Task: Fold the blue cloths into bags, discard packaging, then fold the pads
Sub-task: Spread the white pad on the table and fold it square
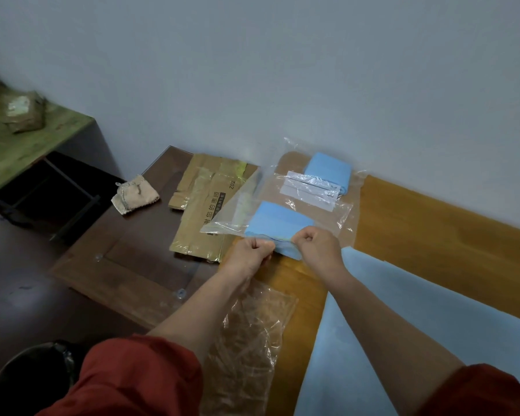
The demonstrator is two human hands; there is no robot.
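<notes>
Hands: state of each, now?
Left hand: closed, pinching the near edge of the blue cloth at the mouth of the bag.
Right hand: closed, pinching the same edge.

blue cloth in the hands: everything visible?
Light blue cloth, thin and soft-looking, folded to a flat rectangle. Most of it sits inside a clear bag; its near edge sticks out of the mouth, rumpled. The left hand and right hand pinch that edge, one at each end, over the orange table.
</notes>
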